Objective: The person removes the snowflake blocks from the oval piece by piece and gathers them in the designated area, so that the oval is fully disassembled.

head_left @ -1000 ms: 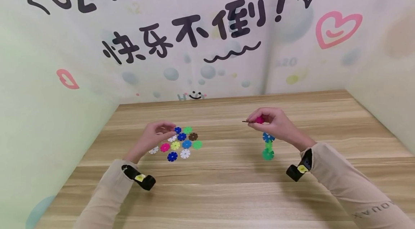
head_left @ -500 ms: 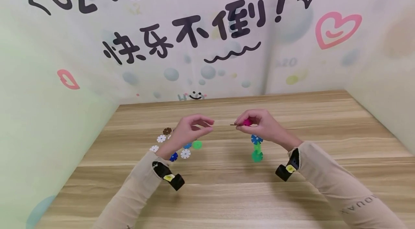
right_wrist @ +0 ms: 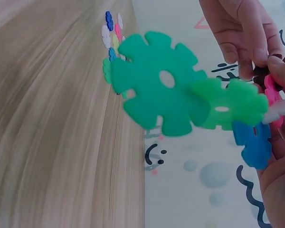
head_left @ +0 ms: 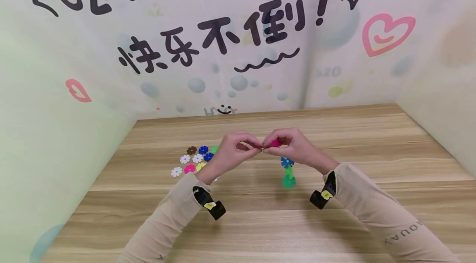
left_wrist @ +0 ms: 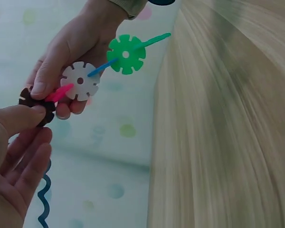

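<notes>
Left hand point(head_left: 239, 152) has just joined right hand point(head_left: 295, 147): both pinch the brown notched disc point(left_wrist: 48, 106) ending a multicoloured plastic chain point(left_wrist: 89, 87), now two-handed work.

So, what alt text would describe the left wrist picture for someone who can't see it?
A person's left hand and right hand pinch a brown disc ending a chain of notched discs: then pink disc, white disc, blue disc and two green discs. A wooden tabletop fills the right side.

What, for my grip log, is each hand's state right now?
Left hand: closed, pinching the brown disc.
Right hand: closed, holding the chain of discs.
</notes>
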A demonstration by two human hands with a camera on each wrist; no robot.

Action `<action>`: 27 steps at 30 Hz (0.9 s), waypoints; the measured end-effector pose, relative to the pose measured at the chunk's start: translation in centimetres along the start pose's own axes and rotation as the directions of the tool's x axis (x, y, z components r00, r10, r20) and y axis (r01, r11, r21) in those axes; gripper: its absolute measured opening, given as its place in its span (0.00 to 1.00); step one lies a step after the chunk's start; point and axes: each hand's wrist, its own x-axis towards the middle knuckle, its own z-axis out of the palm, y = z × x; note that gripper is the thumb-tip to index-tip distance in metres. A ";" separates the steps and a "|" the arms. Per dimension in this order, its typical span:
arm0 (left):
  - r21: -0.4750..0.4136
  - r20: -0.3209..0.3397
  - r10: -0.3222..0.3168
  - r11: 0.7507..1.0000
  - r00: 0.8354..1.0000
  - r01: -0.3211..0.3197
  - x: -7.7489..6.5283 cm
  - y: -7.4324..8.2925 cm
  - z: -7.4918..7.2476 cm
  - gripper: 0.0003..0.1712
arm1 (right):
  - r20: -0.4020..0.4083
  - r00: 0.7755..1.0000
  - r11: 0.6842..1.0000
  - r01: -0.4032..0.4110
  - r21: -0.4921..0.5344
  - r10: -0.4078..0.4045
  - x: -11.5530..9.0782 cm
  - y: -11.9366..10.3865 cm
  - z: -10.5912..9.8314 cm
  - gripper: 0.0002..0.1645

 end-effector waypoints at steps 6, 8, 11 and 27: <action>-0.006 -0.091 0.043 0.999 0.995 -0.044 -0.2 -0.2 0.3 0.05 | -0.023 0.999 0.999 -0.048 -0.018 0.047 -0.1 0.3 0.0 0.11; -0.015 -0.119 0.051 0.998 0.992 -0.054 -0.3 -0.2 0.2 0.04 | -0.039 0.996 0.996 -0.084 -0.010 0.083 -0.2 0.2 -0.2 0.14; -0.038 -0.155 0.063 0.997 0.986 -0.069 -0.4 -0.3 0.0 0.04 | -0.052 0.987 0.988 -0.147 0.054 0.149 -0.3 0.2 -0.5 0.17; 0.026 -0.138 0.167 0.986 0.976 -0.165 -0.2 0.1 0.6 0.07 | 0.018 0.955 0.938 -0.295 0.184 0.297 -0.2 -0.3 -0.9 0.07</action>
